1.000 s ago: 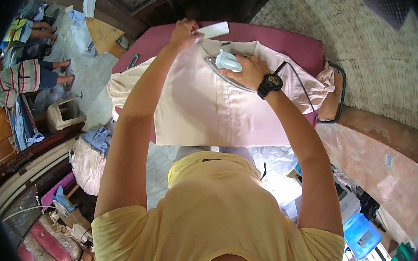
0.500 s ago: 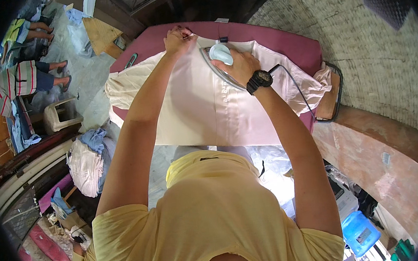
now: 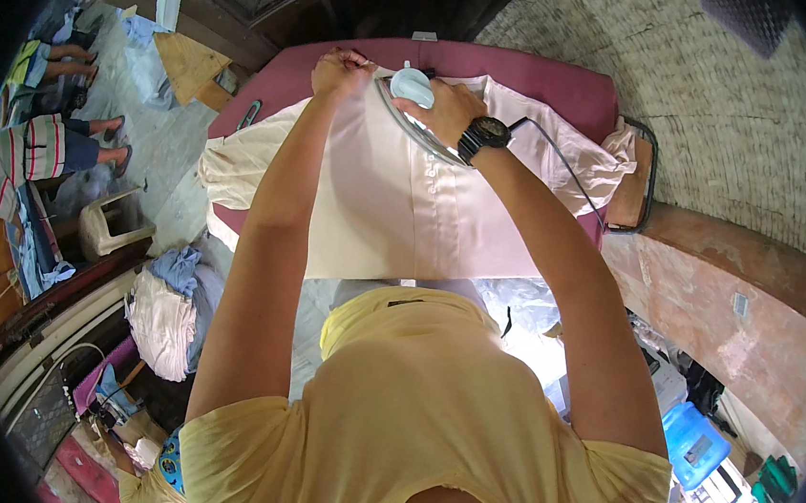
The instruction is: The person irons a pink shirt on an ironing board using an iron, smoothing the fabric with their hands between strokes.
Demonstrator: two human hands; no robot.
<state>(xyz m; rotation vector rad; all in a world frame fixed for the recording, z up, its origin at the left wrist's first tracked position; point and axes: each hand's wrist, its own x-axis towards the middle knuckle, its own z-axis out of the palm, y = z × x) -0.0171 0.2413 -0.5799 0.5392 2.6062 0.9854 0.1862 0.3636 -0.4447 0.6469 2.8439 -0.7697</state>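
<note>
A pale pink shirt (image 3: 362, 217) lies spread over a maroon padded ironing board (image 3: 562, 94), its lower part hanging toward me. My right hand (image 3: 451, 113), with a black watch at the wrist, grips a clothes iron (image 3: 410, 89) with a light blue-grey top. The iron rests on the shirt near its far edge, its tip pointing away from me. To the left of the tip, my left hand (image 3: 341, 71) is closed on the shirt's far edge, fingers pinched together. A dark cord runs from the iron to the right across the fabric.
A small green tool (image 3: 250, 114) lies on the board's left end. Bundled clothes (image 3: 162, 320) are piled at the left, near a beige stool (image 3: 113, 224). Other people are at the far left and lower left. A low wall (image 3: 743, 298) runs along the right.
The iron has slid slightly left and away from me with my right hand. My left hand keeps its pinch on the far edge. At lower left another person has shifted further into view.
</note>
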